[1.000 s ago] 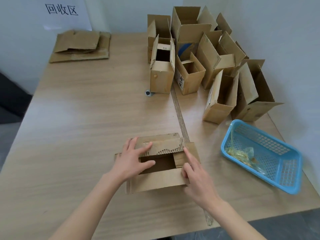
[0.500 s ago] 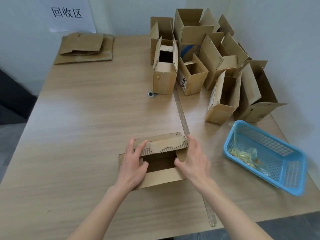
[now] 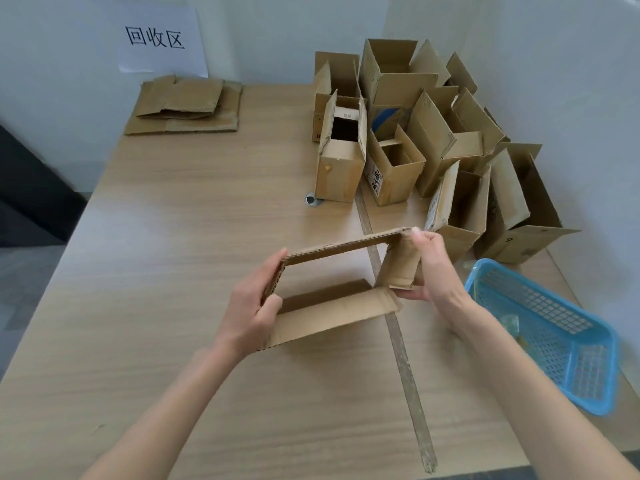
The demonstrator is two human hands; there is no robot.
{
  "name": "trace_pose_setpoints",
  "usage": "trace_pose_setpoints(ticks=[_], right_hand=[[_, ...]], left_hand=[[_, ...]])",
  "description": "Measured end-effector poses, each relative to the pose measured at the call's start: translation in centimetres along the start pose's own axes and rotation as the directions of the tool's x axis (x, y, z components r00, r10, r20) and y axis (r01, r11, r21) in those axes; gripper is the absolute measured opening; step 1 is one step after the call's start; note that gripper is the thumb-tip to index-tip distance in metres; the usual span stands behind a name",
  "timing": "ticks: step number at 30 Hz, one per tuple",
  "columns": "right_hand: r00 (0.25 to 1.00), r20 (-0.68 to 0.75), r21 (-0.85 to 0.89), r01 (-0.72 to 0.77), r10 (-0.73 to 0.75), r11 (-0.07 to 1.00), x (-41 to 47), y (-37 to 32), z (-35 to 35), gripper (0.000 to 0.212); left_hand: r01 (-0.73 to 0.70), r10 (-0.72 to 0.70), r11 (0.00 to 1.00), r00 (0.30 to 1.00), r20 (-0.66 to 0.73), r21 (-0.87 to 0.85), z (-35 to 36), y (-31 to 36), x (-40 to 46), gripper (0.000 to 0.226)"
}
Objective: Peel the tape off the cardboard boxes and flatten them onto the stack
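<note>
Hands (image 3: 254, 308) and (image 3: 429, 268) grip opposite ends of our opened box (image 3: 332, 306), lifted so we can collapse it flat.

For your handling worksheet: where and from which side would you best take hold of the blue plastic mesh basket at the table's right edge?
Probably grip the blue plastic mesh basket by its near long rim, coming from above on its left. The basket lies open side up and that rim is bare; boxes crowd its far end, and fingers can hook over the rim.

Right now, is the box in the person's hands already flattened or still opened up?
Still opened up. The box forms a hollow frame, with the table visible through it. The left hand and right hand hold its two ends.
</note>
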State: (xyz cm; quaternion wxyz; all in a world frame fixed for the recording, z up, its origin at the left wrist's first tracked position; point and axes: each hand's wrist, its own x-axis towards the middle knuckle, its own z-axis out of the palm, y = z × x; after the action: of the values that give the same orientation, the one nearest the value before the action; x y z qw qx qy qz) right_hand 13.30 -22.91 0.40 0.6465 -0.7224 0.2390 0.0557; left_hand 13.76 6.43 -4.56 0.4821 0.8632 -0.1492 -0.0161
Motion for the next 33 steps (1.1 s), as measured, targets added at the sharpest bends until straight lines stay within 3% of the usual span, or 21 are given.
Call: trace_pose_setpoints(ticks=[2, 5, 8, 12, 14, 17, 21, 25, 27, 29, 31, 33], right_hand=[[0.993, -0.103, 0.096, -0.045, 0.054, 0.994, 0.7, 0.0, 0.0, 0.042], [0.959, -0.266, 0.181, -0.046, 0.094, 0.982, 0.7, 1.2, 0.3, 0.055], [0.938, -0.284, 0.177, -0.153, 0.199, 0.972, -0.3, 5.0, 0.5, 0.046], [0.897, -0.398, -0.009, -0.210, 0.190, 0.978, -2.2, 11.0, 0.8, 0.027], [0.899, -0.411, -0.097, -0.204, 0.148, 0.974, -3.1, 12.4, 1.0, 0.032], [0.925, -0.375, -0.213, -0.151, 0.062, 0.965, -3.9, 13.1, 1.0, 0.048], [0.940, -0.341, -0.415, -0.155, 0.005, 0.897, -4.0, 13.2, 0.7, 0.049], [0.963, -0.267, -0.540, -0.185, 0.041, 0.821, -4.3, 13.9, -0.2, 0.054], [0.973, -0.182, -0.595, -0.224, 0.142, 0.772, -4.2, 14.6, -0.6, 0.058], [0.968, -0.093, -0.574, -0.245, 0.235, 0.781, -3.5, 15.1, -1.0, 0.055], [0.965, -0.050, -0.410, -0.256, 0.259, 0.876, -2.6, 15.1, -1.0, 0.050], [0.971, -0.058, -0.270, -0.238, 0.231, 0.933, -1.3, 14.9, -0.8, 0.063]], left_hand=[[-0.208, 0.194, 0.973, 0.973, 0.129, 0.105, -0.1, -0.6, -0.1, 0.073], [-0.481, 0.393, 0.863, 0.831, 0.395, 0.154, 0.3, -2.7, -1.5, 0.068], [-0.575, 0.353, 0.785, 0.721, 0.596, 0.231, 0.8, -5.9, -4.0, 0.069], [-0.530, 0.140, 0.774, 0.677, 0.722, 0.347, 2.3, -9.1, -6.5, 0.070], [-0.534, 0.118, 0.747, 0.694, 0.710, 0.397, 3.3, -9.9, -7.2, 0.066], [-0.527, 0.189, 0.715, 0.778, 0.598, 0.460, 4.6, -9.9, -7.7, 0.061], [-0.365, 0.144, 0.756, 0.903, 0.406, 0.543, 6.1, -9.1, -6.4, 0.063], [-0.284, 0.136, 0.727, 0.952, 0.274, 0.625, 7.2, -9.0, -5.2, 0.054], [-0.268, 0.159, 0.729, 0.961, 0.225, 0.630, 7.5, -8.9, -4.8, 0.046], [-0.261, 0.136, 0.750, 0.960, 0.243, 0.609, 7.8, -9.2, -4.6, 0.042], [-0.268, 0.083, 0.750, 0.945, 0.316, 0.604, 8.1, -9.9, -4.6, 0.046], [-0.266, 0.037, 0.742, 0.933, 0.358, 0.616, 8.3, -10.5, -4.7, 0.056]])
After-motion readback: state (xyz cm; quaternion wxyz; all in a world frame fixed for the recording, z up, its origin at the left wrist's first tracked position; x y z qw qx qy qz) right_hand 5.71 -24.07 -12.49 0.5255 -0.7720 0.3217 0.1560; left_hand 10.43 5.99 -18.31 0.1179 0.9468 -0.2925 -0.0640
